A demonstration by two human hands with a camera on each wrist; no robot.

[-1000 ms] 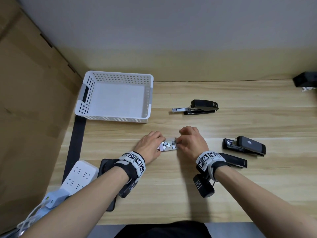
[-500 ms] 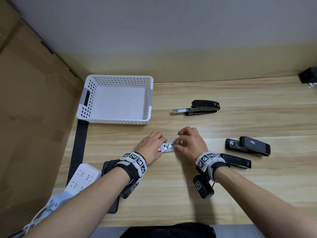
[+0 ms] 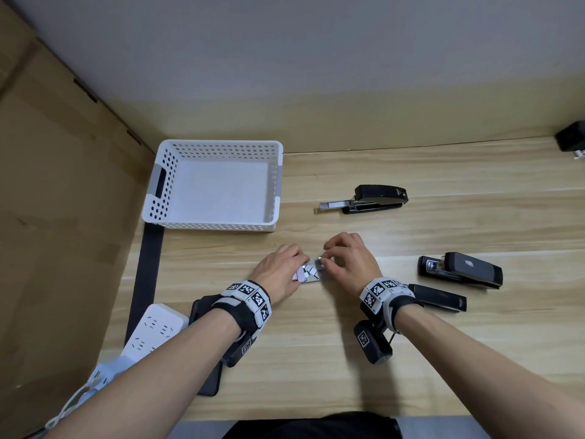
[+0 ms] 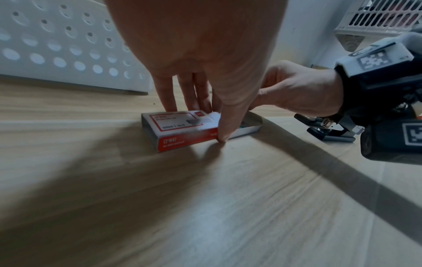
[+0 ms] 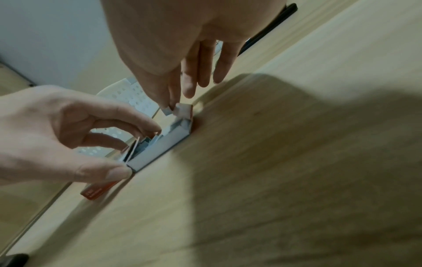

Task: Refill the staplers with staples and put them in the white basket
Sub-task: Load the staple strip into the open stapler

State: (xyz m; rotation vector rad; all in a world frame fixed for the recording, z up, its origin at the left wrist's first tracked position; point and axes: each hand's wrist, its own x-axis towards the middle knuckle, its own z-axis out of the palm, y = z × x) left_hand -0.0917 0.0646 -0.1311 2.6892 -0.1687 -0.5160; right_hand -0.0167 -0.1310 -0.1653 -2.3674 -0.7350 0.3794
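Observation:
A red and white staple box (image 4: 178, 126) lies on the wooden table between my hands, its grey tray (image 5: 164, 144) slid out and holding loose staple strips. My left hand (image 3: 297, 270) grips the box, thumb (image 4: 222, 133) on the near side and fingers on the far side. Just above the tray, my right hand (image 3: 327, 259) pinches a small staple strip (image 5: 167, 110). The white basket (image 3: 215, 147) stands empty at the back left. One black stapler (image 3: 376, 199) lies behind with its magazine out. A second stapler (image 3: 465, 270) lies open to the right. A third stapler (image 3: 440, 297) lies beside my right wrist.
A white power strip (image 3: 155, 327) and a black phone (image 3: 209, 378) lie under my left forearm. A cardboard panel (image 3: 63, 217) walls the left side. A black object (image 3: 573, 139) sits at the far right back. Bare wood shows near the front edge.
Both hands stay at the staple box. My right fingers have shifted slightly at the tray and now hold a strip just above it. The head view has moved a little.

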